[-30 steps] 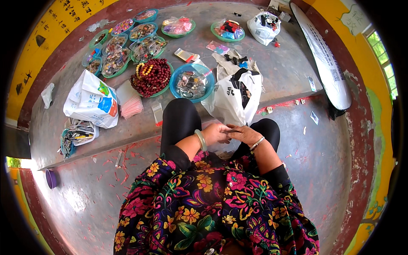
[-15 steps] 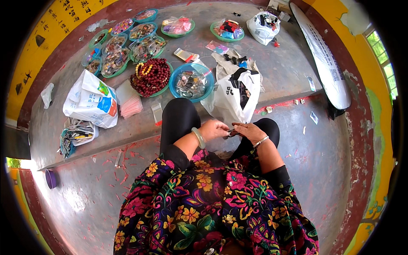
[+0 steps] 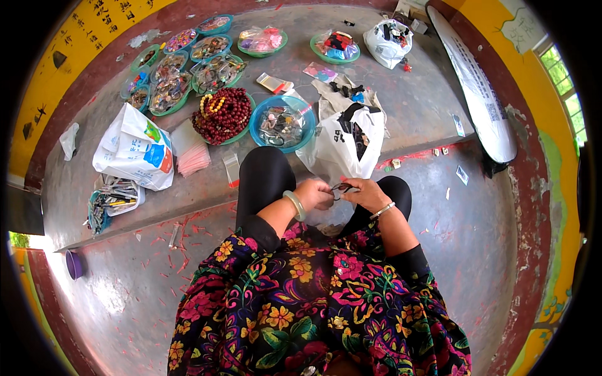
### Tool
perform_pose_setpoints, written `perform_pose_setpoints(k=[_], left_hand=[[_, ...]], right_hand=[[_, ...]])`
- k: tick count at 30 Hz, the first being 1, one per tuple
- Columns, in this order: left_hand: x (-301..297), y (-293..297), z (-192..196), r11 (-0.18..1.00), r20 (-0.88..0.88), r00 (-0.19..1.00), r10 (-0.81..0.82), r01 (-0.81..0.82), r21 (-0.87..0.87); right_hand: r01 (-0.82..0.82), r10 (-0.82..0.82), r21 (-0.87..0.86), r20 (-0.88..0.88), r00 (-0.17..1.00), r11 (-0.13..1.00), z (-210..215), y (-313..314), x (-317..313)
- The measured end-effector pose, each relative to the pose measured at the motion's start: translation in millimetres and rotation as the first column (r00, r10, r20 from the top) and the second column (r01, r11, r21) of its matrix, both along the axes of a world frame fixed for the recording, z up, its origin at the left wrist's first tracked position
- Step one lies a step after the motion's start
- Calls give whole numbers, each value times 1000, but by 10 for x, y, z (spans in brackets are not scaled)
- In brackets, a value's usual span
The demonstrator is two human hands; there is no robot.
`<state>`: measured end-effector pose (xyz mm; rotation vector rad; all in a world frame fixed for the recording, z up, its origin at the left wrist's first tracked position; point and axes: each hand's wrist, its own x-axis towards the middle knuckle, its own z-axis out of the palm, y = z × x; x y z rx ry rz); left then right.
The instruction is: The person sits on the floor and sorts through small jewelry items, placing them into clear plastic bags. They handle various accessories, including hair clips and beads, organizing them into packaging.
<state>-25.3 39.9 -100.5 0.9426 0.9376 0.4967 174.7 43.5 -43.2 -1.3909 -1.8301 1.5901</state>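
Above my lap, between my knees, both hands meet over a small dark loop (image 3: pixel 339 188), thin like a cord or band; its exact kind is too small to tell. My right hand (image 3: pixel 370 196), with a silver bangle, pinches the loop at its upper right side. My left hand (image 3: pixel 311 193), wearing a pale green bangle, has its fingers curled closed at the loop's left side. The fingertips partly hide where it is held. Just beyond my hands stands an open white plastic bag (image 3: pixel 368 164) with black items inside.
A blue basin (image 3: pixel 255 130) of bagged small items and a basket of dark red beads (image 3: pixel 221 116) stand ahead. Several more filled baskets lie far left. A white bag (image 3: pixel 128 164) and a container of pens (image 3: pixel 119 191) are left; a long silver-white board (image 3: pixel 475 88) lies right.
My hands have drawn slightly apart, and the dark loop now shows open between them. My right fingers have lifted and turned a little. The surrounding things stay put.
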Motion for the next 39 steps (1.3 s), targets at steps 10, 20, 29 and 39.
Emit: perform_pose_setpoints(k=[10, 20, 29, 39], left_hand=[[11, 15, 77, 986, 178, 970, 165, -159, -48], [11, -20, 164, 984, 209, 963, 170, -157, -80], [47, 4, 27, 978, 367, 915, 169, -110, -178], [42, -13, 128, 967, 417, 882, 220, -142, -210]], right_hand=[[453, -550, -350, -262, 793, 820, -304, -69, -84], [496, -530, -188, -302, 792, 848, -374, -131, -146], [447, -421, 83, -222, 880, 891, -423, -197, -147], [452, -422, 590, -199, 884, 669, -170, -132, -135]])
